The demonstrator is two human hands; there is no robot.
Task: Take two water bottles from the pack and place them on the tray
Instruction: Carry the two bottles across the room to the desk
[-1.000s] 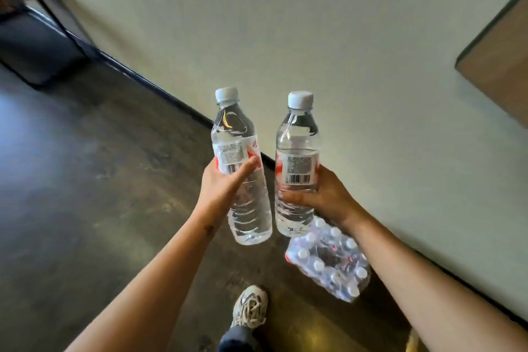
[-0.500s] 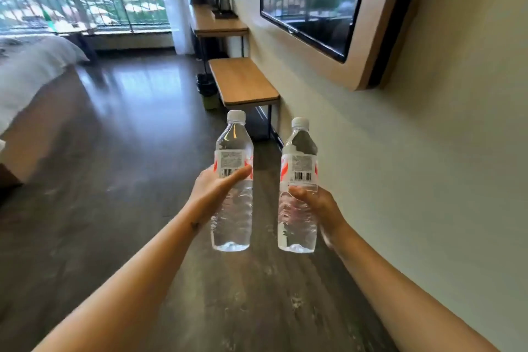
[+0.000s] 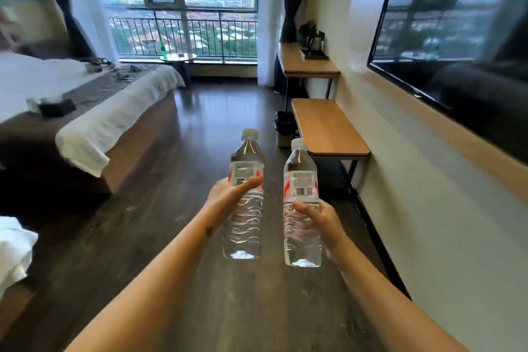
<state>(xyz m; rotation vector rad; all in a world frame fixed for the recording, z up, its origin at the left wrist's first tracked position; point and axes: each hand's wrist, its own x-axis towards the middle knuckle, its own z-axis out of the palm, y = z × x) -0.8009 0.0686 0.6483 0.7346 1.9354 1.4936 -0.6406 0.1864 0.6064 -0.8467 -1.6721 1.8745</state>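
Note:
My left hand [image 3: 228,199] grips a clear water bottle [image 3: 245,226] with a white cap and a red and white label, held upright above the dark wood floor. Beside it, a little to the right, my right hand [image 3: 317,215] holds a second, matching water bottle [image 3: 301,237], also upright. The two bottles do not touch. A dark tray [image 3: 314,55] with a kettle stands far ahead on the wooden desk [image 3: 307,67] by the window. The pack of bottles is out of view.
A low wooden bench [image 3: 325,125] runs along the right wall, with a black bin [image 3: 284,123] at its near left end. A bed [image 3: 85,111] fills the left side. A wall-mounted TV [image 3: 457,37] hangs at the right. A small round table [image 3: 178,57] stands by the window.
My view has lifted from the floor and the pack to the room ahead. Both hands keep their bottles upright. The bench and desk have come closer.

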